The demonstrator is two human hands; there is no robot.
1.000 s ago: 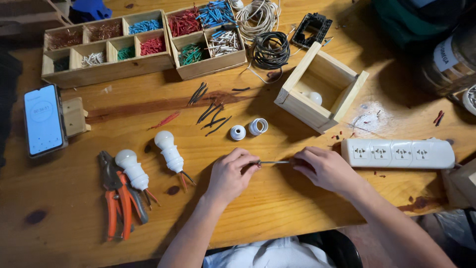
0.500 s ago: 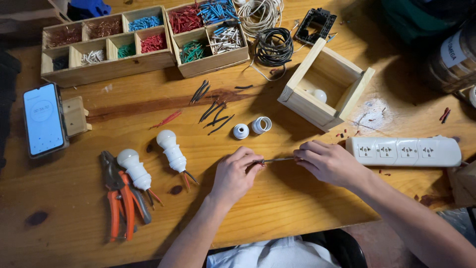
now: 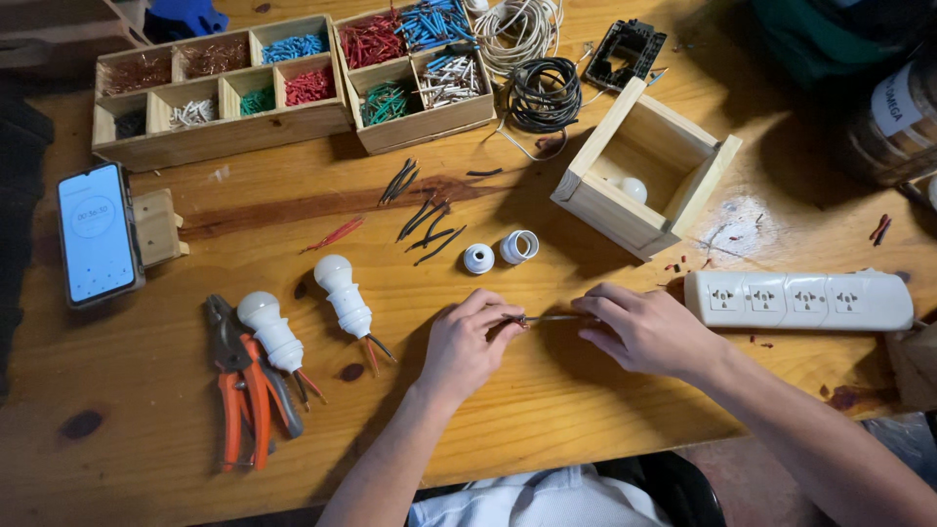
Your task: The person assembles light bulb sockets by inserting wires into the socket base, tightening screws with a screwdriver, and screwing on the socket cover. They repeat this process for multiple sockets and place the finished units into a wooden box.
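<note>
Hands meet at the near middle of the wooden table (image 3: 586, 410): the left hand (image 3: 468, 346) and the right hand (image 3: 644, 330) each pinch one end of a thin wire piece (image 3: 549, 318) held level just above the wood. Just beyond lie two white socket parts (image 3: 498, 252) and loose black wire bits (image 3: 425, 224). To the left rest two white lamp holders (image 3: 307, 307) and orange pliers (image 3: 244, 390); to the right, a white power strip (image 3: 800, 300). An open wooden box (image 3: 644, 171) stands farther off.

Glossy varnished wood table (image 3: 586, 429), white glossy plastic power strip (image 3: 800, 300).
</note>
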